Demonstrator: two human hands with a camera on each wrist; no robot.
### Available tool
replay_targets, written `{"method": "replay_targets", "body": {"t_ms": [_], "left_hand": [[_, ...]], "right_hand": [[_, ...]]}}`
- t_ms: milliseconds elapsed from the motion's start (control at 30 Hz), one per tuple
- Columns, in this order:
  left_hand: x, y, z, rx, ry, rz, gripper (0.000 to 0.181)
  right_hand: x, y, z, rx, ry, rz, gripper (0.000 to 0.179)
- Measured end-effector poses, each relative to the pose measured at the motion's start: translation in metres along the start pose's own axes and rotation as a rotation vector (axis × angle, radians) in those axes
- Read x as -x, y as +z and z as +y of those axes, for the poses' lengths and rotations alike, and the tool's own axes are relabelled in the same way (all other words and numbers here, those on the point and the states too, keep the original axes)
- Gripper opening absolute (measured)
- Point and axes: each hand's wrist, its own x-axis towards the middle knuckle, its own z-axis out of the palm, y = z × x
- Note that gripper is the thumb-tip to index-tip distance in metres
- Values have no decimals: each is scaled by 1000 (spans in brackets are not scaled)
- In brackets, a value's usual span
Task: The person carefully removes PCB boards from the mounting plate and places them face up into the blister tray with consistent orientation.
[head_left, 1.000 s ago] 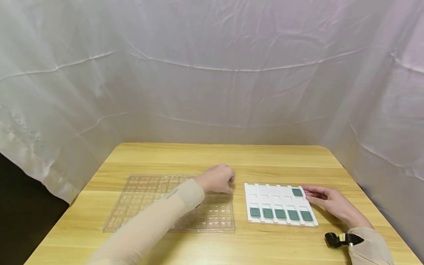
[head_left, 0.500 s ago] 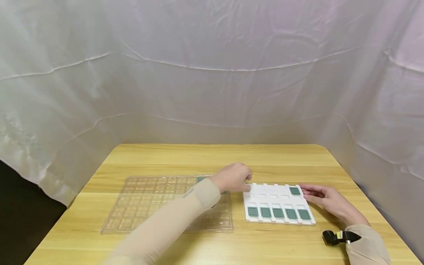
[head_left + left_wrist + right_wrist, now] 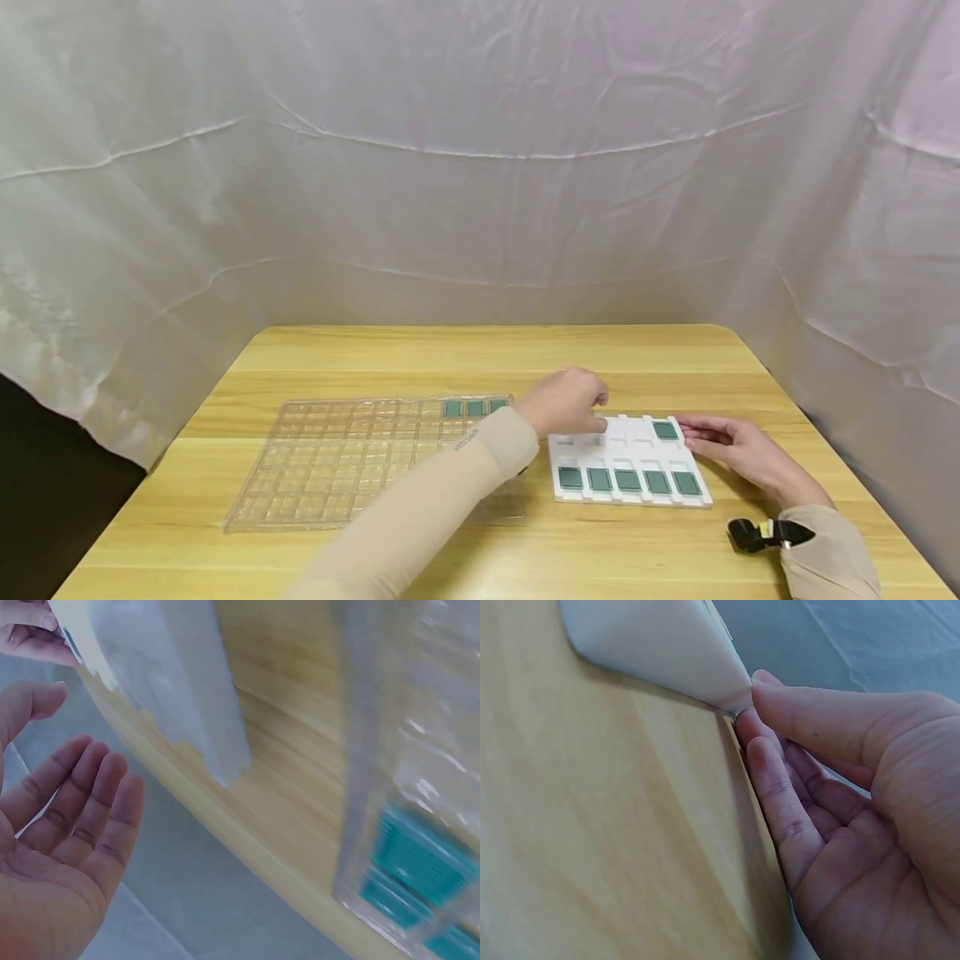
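My left hand (image 3: 566, 402) hovers over the back left of a white tray (image 3: 611, 457). In the left wrist view its fingers (image 3: 101, 799) are loosely bent and apart from the thumb, with nothing between them. Green square chips (image 3: 627, 480) fill the tray's front row, and one chip (image 3: 665, 430) sits in its back right pocket. At the tray's right edge, my right hand (image 3: 738, 450) pinches the back corner between thumb and fingers, seen closely in the right wrist view. A clear plastic tray (image 3: 322, 467) lies to the left, with green chips (image 3: 476, 408) in its back right pockets.
The wooden table (image 3: 480, 358) carries both trays, with a gap of bare wood between them. Pale cloth (image 3: 480, 167) hangs behind and on both sides. A black wrist device (image 3: 768, 534) sits at the right cuff. My left forearm covers part of the clear tray.
My left hand has moved right, from the clear tray's back right corner to over the white tray, uncovering the green chips there. The right hand stays at the white tray's edge.
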Motion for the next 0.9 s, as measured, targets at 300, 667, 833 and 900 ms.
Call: {"method": "replay_targets", "body": {"t_ms": [300, 667, 833, 900], "left_hand": [[-23, 10, 20, -8, -49, -25, 21], [-41, 21, 44, -89, -66, -30, 25], [-47, 25, 52, -127, -82, -38, 22], [-49, 27, 54, -132, -93, -43, 22]], "right_hand": [[0, -1, 0, -14, 14, 0, 51], [-1, -3, 1, -29, 5, -3, 49], [-1, -3, 1, -27, 3, -2, 49], [-1, -3, 1, -31, 8, -1, 50]]}}
